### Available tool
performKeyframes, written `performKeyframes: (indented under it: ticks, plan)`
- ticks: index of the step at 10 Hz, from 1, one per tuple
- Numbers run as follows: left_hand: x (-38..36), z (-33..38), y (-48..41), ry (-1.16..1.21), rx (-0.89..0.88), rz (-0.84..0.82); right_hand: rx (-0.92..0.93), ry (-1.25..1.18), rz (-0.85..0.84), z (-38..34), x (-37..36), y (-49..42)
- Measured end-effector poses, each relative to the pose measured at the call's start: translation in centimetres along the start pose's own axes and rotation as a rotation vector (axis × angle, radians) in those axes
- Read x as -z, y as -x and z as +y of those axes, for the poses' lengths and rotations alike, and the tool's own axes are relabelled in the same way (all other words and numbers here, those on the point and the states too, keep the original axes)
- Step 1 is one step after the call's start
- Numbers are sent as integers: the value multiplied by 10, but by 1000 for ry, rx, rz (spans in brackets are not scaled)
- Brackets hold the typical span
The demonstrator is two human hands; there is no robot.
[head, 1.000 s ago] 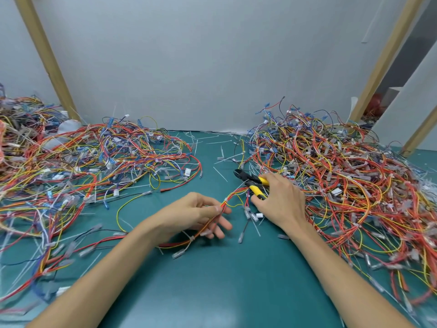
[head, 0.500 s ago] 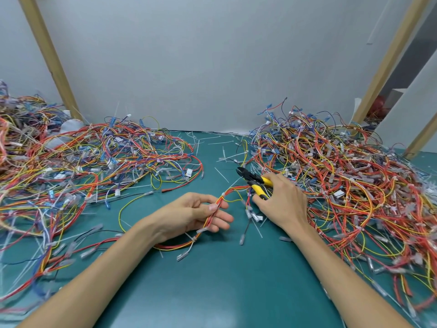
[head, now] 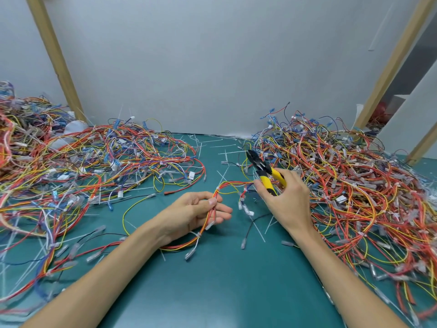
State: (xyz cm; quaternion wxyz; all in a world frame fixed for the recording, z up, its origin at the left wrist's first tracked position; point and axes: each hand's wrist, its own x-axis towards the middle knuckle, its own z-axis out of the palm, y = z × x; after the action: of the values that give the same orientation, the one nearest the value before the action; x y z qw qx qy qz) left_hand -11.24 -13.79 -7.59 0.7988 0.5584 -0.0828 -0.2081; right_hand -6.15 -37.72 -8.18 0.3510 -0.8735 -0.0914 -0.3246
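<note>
Left wire heap (head: pixel 82 166) and right wire heap (head: pixel 354 185) are spread on the worktop (head: pixel 224 285); wire bundle (head: pixel 228 184) and cutters (head: pixel 262 171) are held between them.

pliers (head: pixel 263 171) handles: part hidden in right hand (head: pixel 287 200) | left wire pile (head: pixel 71 166): cut off by left edge

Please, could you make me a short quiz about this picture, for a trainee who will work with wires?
1. True or false: the right hand grips the yellow-handled cutters.
2. What does the left hand pinch? A) a wire bundle B) a roll of tape C) nothing
3. Fill the gap: from the left hand, the wire bundle runs toward the ____ hand.
Key: 1 true; 2 A; 3 right.
</note>
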Motion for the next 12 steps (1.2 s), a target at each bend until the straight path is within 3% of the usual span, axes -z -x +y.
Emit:
performKeyframes:
  ticks: [3, 12]
  plan:
    - [-4, -9, -8, -11, -221, 175, 27, 98, 21, -7, 4, 3]
    - [2, -3, -8, 39, -130, 155, 18, 138, -32, -3, -2, 6]
